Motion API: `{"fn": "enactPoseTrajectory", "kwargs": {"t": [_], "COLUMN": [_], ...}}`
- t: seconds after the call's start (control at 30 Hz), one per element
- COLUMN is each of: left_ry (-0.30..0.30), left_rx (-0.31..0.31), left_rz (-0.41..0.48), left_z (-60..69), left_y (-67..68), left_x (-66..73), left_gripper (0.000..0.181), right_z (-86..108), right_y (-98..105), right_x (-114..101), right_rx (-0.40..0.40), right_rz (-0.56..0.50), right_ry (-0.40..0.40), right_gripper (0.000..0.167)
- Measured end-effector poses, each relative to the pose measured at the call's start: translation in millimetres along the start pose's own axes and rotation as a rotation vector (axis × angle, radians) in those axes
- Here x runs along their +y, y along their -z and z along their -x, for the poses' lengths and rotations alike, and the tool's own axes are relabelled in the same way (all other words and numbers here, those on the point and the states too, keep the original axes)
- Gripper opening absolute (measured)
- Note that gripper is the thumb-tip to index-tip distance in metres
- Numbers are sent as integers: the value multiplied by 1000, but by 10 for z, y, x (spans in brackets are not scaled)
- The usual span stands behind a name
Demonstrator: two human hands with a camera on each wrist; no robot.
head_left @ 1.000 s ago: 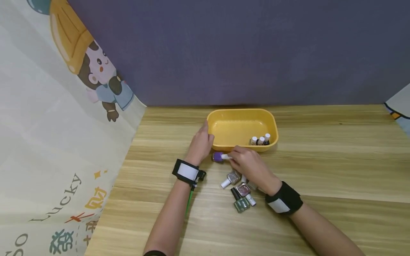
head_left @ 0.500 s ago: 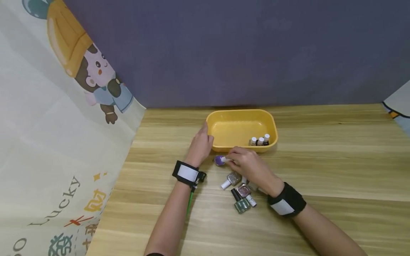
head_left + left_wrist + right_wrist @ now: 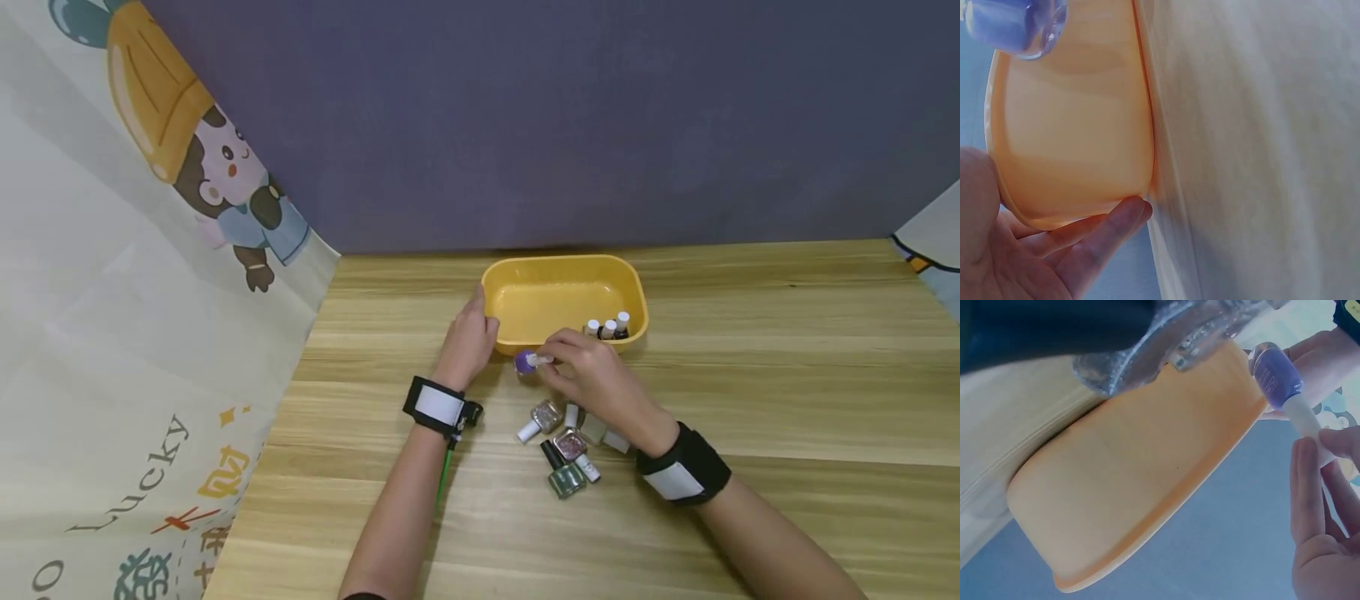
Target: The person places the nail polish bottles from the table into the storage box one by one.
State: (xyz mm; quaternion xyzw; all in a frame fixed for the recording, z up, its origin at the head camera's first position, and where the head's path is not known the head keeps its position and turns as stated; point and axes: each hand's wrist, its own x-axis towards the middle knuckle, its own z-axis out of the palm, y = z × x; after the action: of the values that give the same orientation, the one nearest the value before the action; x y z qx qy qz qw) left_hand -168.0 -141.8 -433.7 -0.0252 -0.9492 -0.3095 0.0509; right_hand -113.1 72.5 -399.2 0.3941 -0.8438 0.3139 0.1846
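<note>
In the head view, my left hand [image 3: 467, 340] holds the left end of a yellow plastic tray [image 3: 536, 310]. The left wrist view shows its fingertips [image 3: 1127, 212] against the tray's outer wall, thumb near the rim. My right hand [image 3: 603, 377] pinches the white cap of a purple nail polish bottle [image 3: 525, 362] between thumb and fingers. That bottle is just off the tray's front side, its purple end pointing left; the right wrist view shows the nail polish [image 3: 1277, 376] clearly. Three white-capped bottles [image 3: 608, 328] stand in the tray's front right corner.
Several more nail polish bottles lie loose before the tray: a silver glitter one [image 3: 547, 416], a pink glitter one [image 3: 570, 444] and a green one [image 3: 566, 481] with a black cap. Others are partly hidden under my right hand. A dark blue panel [image 3: 570, 125] rises behind the table.
My right hand has tilted the purple nail polish from lying flat and moved it slightly right and toward the tray. My left hand has stayed at the tray's left end.
</note>
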Motion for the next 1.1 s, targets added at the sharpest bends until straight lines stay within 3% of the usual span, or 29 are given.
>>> {"fn": "enactPoseTrajectory", "kwargs": {"t": [0.57, 0.8, 1.1], "left_ry": [-18, -21, -23], "left_rx": [-4, -4, -7], "left_rz": [-6, -2, 8], "left_z": [51, 27, 37], "left_y": [13, 3, 22], "left_x": [16, 86, 73], "left_gripper": [63, 63, 62], "right_z": [20, -29, -29], "right_y": [135, 329, 392], "right_x": [-44, -30, 35], "right_rx": [90, 100, 116], "right_rz": [3, 39, 73], "right_ry": [35, 48, 21], "right_gripper": [19, 19, 20]}}
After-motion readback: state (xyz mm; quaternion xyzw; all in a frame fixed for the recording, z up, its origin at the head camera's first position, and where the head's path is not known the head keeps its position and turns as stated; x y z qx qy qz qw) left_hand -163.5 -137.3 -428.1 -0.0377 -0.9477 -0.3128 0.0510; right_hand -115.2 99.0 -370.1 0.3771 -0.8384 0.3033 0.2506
